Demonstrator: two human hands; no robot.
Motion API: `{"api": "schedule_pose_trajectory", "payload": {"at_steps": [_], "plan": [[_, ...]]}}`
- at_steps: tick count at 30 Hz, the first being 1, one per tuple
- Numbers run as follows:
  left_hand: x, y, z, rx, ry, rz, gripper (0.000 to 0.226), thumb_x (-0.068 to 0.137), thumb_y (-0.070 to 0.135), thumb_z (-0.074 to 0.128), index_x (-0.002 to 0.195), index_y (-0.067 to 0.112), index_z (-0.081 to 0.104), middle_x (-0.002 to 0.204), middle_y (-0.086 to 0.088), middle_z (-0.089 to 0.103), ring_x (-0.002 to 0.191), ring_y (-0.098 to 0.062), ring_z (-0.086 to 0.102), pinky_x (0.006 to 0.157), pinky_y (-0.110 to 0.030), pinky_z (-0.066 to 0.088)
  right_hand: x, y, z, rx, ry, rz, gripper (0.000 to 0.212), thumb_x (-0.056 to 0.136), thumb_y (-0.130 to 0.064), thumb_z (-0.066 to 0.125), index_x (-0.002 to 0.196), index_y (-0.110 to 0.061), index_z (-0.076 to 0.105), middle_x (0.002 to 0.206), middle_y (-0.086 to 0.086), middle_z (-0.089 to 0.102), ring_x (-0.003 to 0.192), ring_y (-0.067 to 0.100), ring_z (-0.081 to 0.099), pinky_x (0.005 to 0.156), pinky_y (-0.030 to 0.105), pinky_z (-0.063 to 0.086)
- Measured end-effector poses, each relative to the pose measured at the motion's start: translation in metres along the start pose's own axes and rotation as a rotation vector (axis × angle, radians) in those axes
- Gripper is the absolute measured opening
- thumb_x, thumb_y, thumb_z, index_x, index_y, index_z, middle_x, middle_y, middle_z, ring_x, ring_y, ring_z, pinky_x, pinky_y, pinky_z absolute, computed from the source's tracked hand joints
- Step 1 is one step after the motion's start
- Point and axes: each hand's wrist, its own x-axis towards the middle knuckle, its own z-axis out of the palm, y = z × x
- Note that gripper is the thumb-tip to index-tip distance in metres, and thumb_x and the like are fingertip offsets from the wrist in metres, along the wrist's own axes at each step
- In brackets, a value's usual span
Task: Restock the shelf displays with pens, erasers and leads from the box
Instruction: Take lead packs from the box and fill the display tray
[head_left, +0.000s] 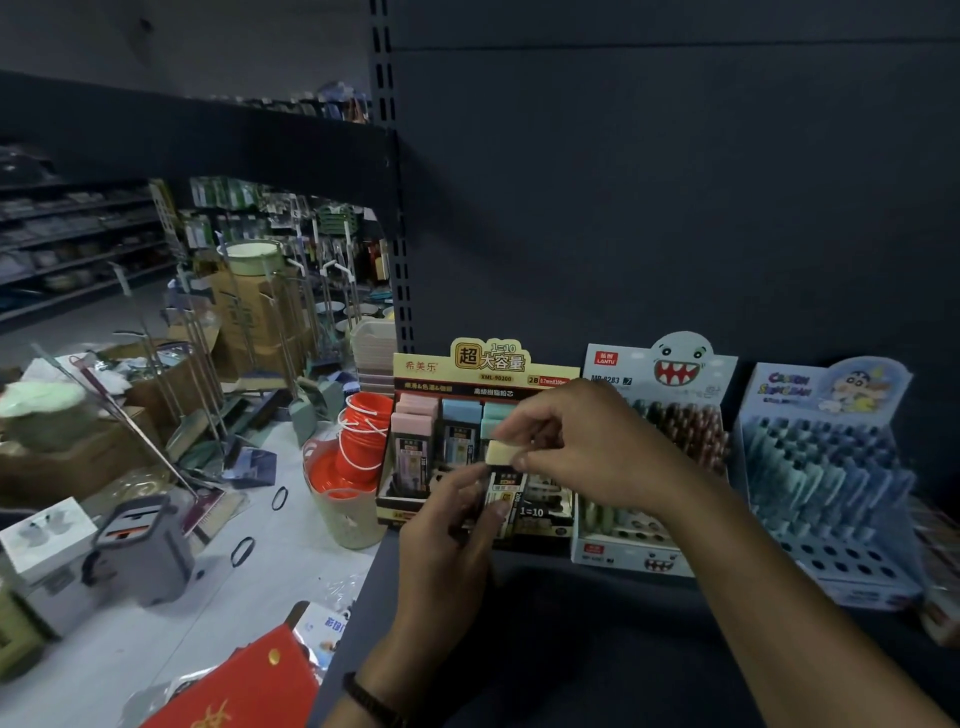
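Both bare forearms were extended forward from the lower edge. The left grip (457, 525) was raised, its fingers curled round the dark lower end of a small case (506, 483). The right grip (582, 441) was arched above, fingertips pinched on the pale top.

Bare shelf (571, 644) lies before the lead display (485, 371).

You can read "1=10", "XML-90200" and "2B" on the lead display (485, 371) header card. Pen display (660, 364) beside it: "LANTU", "MP-8283". Third display (821, 387) title is too blurred.
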Motion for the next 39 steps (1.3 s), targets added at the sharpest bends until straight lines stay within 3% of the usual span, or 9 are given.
{"api": "schedule_pose_trajectory", "payload": {"at_steps": [4,6,9,12,26,28,31,35,39], "plan": [[0.0,0.006,0.001,0.12,0.088,0.111,0.039,0.092,0.008,0.081,0.124,0.027,0.068,0.114,0.016,0.077,0.102,-0.007,0.075,0.087,-0.026,0.059,-0.005,0.006,-0.018,0.029,0.157,0.049,0.031,0.093,-0.015,0.08,0.112,-0.039,0.078,0.096,-0.029,0.068,0.093,-0.015,0.062,0.08,0.012,0.049],[-0.001,0.004,0.0,0.27,0.116,0.133,0.045,0.087,0.007,0.084,0.122,0.031,0.066,0.115,0.02,0.073,0.109,-0.003,0.069,0.088,-0.02,0.055,-0.006,0.012,-0.029,-0.002,0.245,0.073,0.029,0.094,-0.016,0.079,0.112,-0.038,0.078,0.096,-0.029,0.068,0.091,-0.013,0.062,0.077,0.01,0.045],[-0.004,0.0,-0.001,0.64,-0.007,0.23,0.051,0.083,0.016,0.084,0.127,0.034,0.065,0.125,0.018,0.066,0.122,-0.012,0.056,0.085,-0.031,0.057,-0.001,0.021,-0.03,-0.105,0.287,0.098,0.026,0.096,-0.014,0.077,0.114,-0.034,0.079,0.101,-0.023,0.069,0.093,-0.007,0.061,0.083,0.02,0.049],[-0.007,-0.001,0.002,0.82,-0.139,0.343,0.054,0.078,0.016,0.085,0.128,0.027,0.07,0.129,0.011,0.066,0.124,-0.021,0.055,0.073,-0.031,0.061,0.004,0.029,-0.017,-0.142,0.271,0.136,0.026,0.097,-0.012,0.074,0.115,-0.031,0.078,0.11,-0.015,0.073,0.101,0.0,0.062,0.092,0.026,0.051],[-0.008,-0.004,0.002,0.866,-0.209,0.305,0.046,0.078,0.02,0.079,0.122,0.03,0.071,0.131,0.015,0.061,0.122,-0.021,0.054,0.064,-0.034,0.062,0.014,0.033,0.003,-0.233,0.154,0.202,0.028,0.096,-0.014,0.075,0.117,-0.031,0.076,0.124,-0.004,0.073,0.111,0.014,0.067,0.1,0.038,0.056],[-0.008,-0.004,0.002,0.871,-0.211,0.301,0.044,0.078,0.02,0.08,0.12,0.032,0.072,0.131,0.016,0.06,0.122,-0.02,0.053,0.063,-0.031,0.061,0.015,0.03,0.01,-0.302,0.179,0.194,0.025,0.093,-0.018,0.078,0.115,-0.03,0.077,0.119,-0.002,0.073,0.106,0.015,0.067,0.098,0.042,0.058],[-0.008,-0.004,0.002,0.875,-0.208,0.293,0.044,0.077,0.019,0.083,0.119,0.03,0.073,0.129,0.014,0.062,0.12,-0.02,0.055,0.061,-0.031,0.061,0.014,0.028,0.017,-0.411,0.273,0.195,0.018,0.091,-0.023,0.081,0.109,-0.026,0.08,0.109,0.0,0.068,0.102,0.016,0.059,0.094,0.035,0.055],[-0.008,-0.002,0.004,0.888,-0.175,0.301,0.048,0.077,0.019,0.084,0.122,0.026,0.07,0.127,0.012,0.065,0.118,-0.021,0.056,0.062,-0.033,0.062,0.013,0.028,0.023,-0.589,0.306,0.149,0.011,0.092,-0.016,0.076,0.092,-0.025,0.082,0.089,-0.005,0.07,0.096,0.017,0.049,0.086,0.033,0.049],[-0.006,-0.001,0.005,0.906,-0.167,0.317,0.045,0.083,0.02,0.081,0.126,0.025,0.069,0.127,0.009,0.066,0.119,-0.022,0.056,0.065,-0.034,0.062,0.0,0.029,0.017,-0.544,0.305,0.109,0.019,0.101,-0.023,0.061,0.105,-0.025,0.08,0.093,-0.005,0.073,0.099,0.016,0.051,0.092,0.037,0.048]]}}
